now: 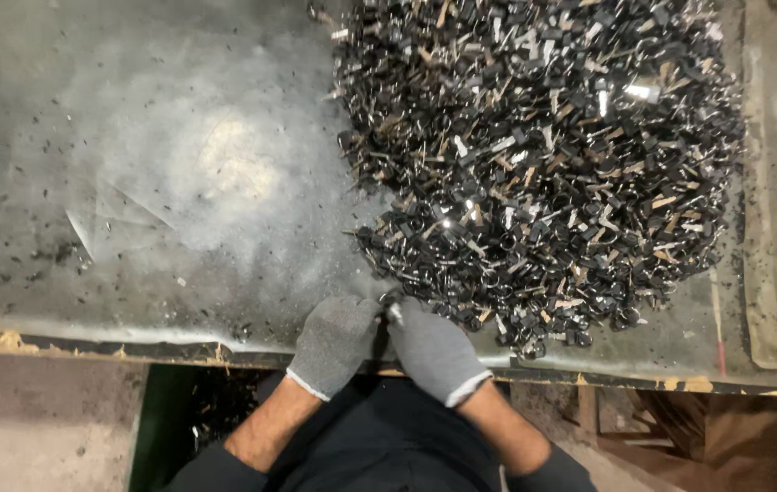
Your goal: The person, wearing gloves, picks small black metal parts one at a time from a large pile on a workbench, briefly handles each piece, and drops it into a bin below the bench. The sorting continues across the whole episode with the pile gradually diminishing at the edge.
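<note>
Head view, looking straight down onto a grey, dusty sheet-metal table (133, 182) with a worn, chipped near edge.

Both hands wear grey knitted gloves with pale cuffs and meet at the middle of the table's near edge. The left hand (334, 342) is curled closed, fingers folded in, fingertips pressed against the right hand. The right hand (434, 351) is likewise closed, fingers bunched toward the left. Between the two sets of fingertips sits one small dark metal part with a bright tip (391, 310), pinched from both sides; its exact shape is too small to make out. The part lies at the near fringe of the pile, just beside its outermost pieces.

A large heap of small black ring-shaped and silvery strip-shaped metal parts (543, 155) covers the right half of the table, running from the far edge almost to the near edge. Many pieces glint; some strips look tan or brassy. The left half of the table carries only scattered dark specks and a pale scuffed patch (234, 164).

Bare forearms show below the cuffs, with dark sleeves at the elbows. Below the near edge, left of the person, a dark green bin (179, 419) holds a few dark bits.
</note>
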